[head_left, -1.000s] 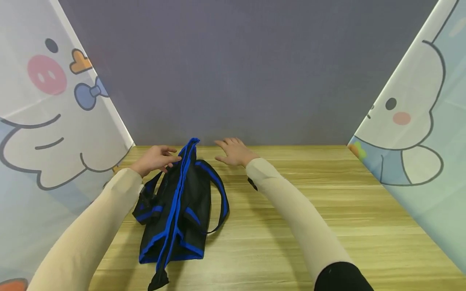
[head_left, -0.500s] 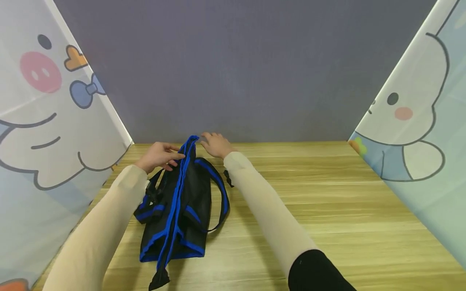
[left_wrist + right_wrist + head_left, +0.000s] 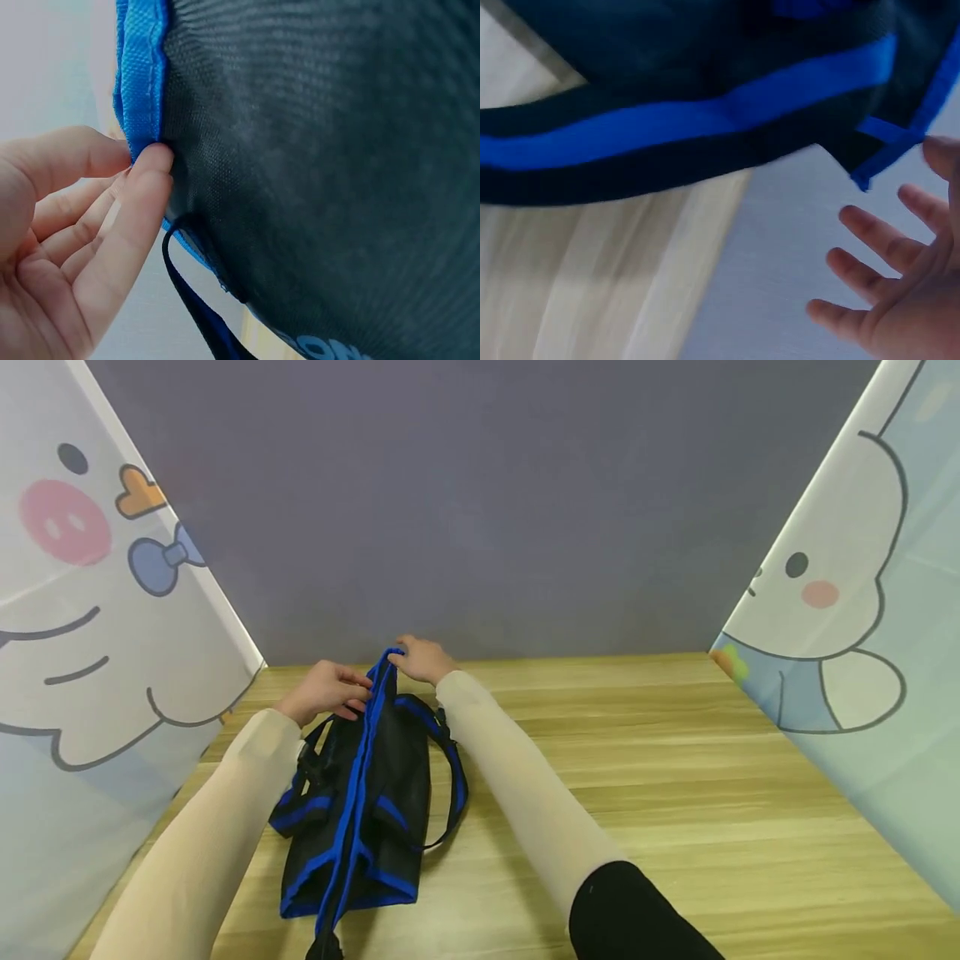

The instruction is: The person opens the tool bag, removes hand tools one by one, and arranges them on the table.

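Observation:
A black tote bag (image 3: pixel 397 752) with bright blue edging stands on the table, left of the middle, its narrow top seam running away from me. At the far end of that seam my left hand (image 3: pixel 326 691) pinches the blue edge (image 3: pixel 142 82) between thumb and index finger, as the left wrist view shows. Opposite it, my right hand (image 3: pixel 422 660) is at the seam's far tip. In the right wrist view its fingers (image 3: pixel 866 274) are spread, and its thumb is at the blue corner (image 3: pixel 889 154). A blue-striped handle (image 3: pixel 455 777) loops out on the right side.
The bag's other strap (image 3: pixel 300 814) lies bunched at its left. A wood-grain table (image 3: pixel 637 793) extends to the right. Behind it rises a grey wall (image 3: pixel 480 510), with cartoon-printed panels (image 3: pixel 82 652) along both sides.
My right hand has moved left from beside the bag to the far tip of its seam. The left hand has closed in on the blue edge. The bag has hardly moved.

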Tool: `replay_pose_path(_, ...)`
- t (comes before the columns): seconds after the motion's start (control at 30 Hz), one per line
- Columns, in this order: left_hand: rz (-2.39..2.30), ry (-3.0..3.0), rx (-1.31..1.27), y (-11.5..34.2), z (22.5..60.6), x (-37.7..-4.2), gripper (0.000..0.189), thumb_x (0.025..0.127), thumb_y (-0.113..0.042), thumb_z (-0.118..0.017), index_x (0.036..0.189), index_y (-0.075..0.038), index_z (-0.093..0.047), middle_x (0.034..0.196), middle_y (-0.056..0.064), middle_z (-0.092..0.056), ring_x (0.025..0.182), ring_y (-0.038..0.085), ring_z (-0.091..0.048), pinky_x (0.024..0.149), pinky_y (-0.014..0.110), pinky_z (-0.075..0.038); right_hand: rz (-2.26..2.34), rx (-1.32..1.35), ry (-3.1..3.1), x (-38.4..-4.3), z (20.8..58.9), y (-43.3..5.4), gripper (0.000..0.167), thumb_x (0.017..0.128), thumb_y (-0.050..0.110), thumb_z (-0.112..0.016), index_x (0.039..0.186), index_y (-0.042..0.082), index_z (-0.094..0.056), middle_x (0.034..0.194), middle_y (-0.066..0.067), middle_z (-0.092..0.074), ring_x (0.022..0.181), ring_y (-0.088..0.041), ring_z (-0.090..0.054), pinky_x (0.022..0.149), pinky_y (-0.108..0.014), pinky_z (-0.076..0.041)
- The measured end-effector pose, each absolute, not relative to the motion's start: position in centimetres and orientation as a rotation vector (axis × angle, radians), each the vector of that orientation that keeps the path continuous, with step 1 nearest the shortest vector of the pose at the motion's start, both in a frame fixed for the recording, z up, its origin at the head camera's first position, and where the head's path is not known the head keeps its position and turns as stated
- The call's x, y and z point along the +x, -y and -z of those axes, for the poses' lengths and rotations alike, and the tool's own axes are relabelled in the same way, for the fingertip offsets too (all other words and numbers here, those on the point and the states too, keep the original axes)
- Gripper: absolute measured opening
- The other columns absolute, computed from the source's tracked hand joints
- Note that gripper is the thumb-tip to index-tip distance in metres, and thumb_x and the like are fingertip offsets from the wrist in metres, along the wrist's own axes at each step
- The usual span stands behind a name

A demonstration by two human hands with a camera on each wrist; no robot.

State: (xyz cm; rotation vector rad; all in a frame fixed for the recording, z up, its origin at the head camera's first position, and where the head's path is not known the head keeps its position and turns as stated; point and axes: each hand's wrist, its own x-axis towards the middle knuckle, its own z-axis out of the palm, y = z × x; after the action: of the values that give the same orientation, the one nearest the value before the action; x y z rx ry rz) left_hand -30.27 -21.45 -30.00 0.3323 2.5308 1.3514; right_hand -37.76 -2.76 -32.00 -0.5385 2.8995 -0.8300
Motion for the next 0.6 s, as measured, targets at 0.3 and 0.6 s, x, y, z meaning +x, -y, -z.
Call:
replay_pose_path(0.3,-1.341,-2.534,0.356,21.6,30.6,-29.7,0.035,0.095,0.000,-0.060,0.125,0.019,-0.056,0.122,0.033,-0.061,0.081,0.019,-0.070,0.072,0.034,-0.062,0.795,-0.574,-2.791,-37.7,31.9,3.3,0.051,0.106,0.031,-0.037,0.154,0.015,-0.038,0.157,-0.005,-0.039,0.129,-0.023,-0.051,0.104,-0.032,-0.043)
replay_pose_path(0.6,-1.350,-2.556,0.363,21.9,30.5,-29.5,0.035,0.095,0.001,-0.060,0.125,0.019,-0.057,0.123,0.034,-0.061,0.082,0.021,-0.071,0.070,0.033,-0.062,0.817,-0.562,-2.791,-38.4,32.9,3.0,0.046,0.106,0.028,-0.036,0.141,0.004,-0.053,0.144,-0.013,-0.053,0.129,-0.027,-0.051,0.104,-0.037,-0.044)
